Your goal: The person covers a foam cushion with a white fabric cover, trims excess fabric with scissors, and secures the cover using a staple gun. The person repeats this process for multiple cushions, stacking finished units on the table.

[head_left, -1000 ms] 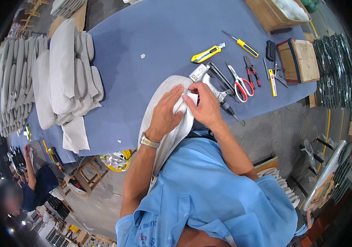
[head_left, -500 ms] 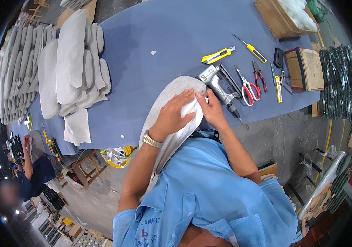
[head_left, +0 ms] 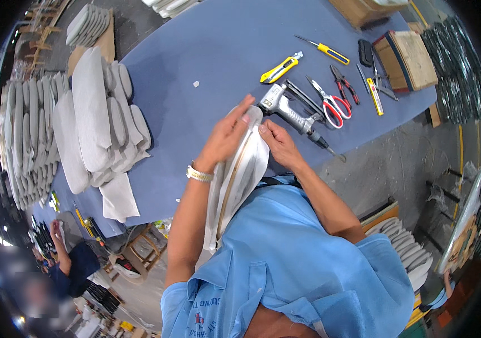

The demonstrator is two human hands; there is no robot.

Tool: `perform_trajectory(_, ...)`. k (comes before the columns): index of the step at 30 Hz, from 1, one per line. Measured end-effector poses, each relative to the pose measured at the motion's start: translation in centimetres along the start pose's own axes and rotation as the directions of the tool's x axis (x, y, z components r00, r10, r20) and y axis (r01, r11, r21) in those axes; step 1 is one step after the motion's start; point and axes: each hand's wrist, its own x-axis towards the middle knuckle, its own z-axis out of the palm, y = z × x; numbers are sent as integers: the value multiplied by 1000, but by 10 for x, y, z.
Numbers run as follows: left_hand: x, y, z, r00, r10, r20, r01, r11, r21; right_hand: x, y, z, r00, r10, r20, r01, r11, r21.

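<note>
A long grey fabric-covered cushion pad [head_left: 233,183] is tipped on its edge against my front. Its white underside faces right, with a brown strip running along it. My left hand [head_left: 226,138] lies along the pad's left side near the far end, fingers stretched out and thumb by the rim. At the upper right edge, my right hand [head_left: 280,145] pinches the cover's fabric between thumb and curled fingers. Just beyond the pad's tip, a silver staple gun [head_left: 291,112] lies on the blue table, touched by neither hand.
Right of the staple gun lie red-handled scissors [head_left: 336,107], pliers [head_left: 344,87], a yellow cutter [head_left: 281,69], and a screwdriver [head_left: 330,53]. Grey pads [head_left: 91,107] are stacked at left. A cardboard box [head_left: 408,59] stands at right. Another person [head_left: 74,267] works at lower left.
The pad has tipped up, turning its underside and brown strip into view. My left hand has shifted left along its side. My right hand has moved slightly nearer me, still pinching the edge.
</note>
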Motion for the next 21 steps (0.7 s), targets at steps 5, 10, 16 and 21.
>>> perform_trajectory(5,3,33,-11,992,17,125,-44,975,218,2,2,7,998,-3,-56,6,998,59)
perform_trajectory(10,-14,34,-3,997,67,30,-74,935,348,1,0,14,988,-29,-151,20,998,-62)
perform_trajectory(16,-17,32,-3,987,156,-42,-121,887,446,-1,-19,12,981,-32,-194,-2,986,-169)
perform_trajectory(21,-19,27,-2,977,210,-22,-167,835,524,0,14,30,983,25,-184,34,951,308)
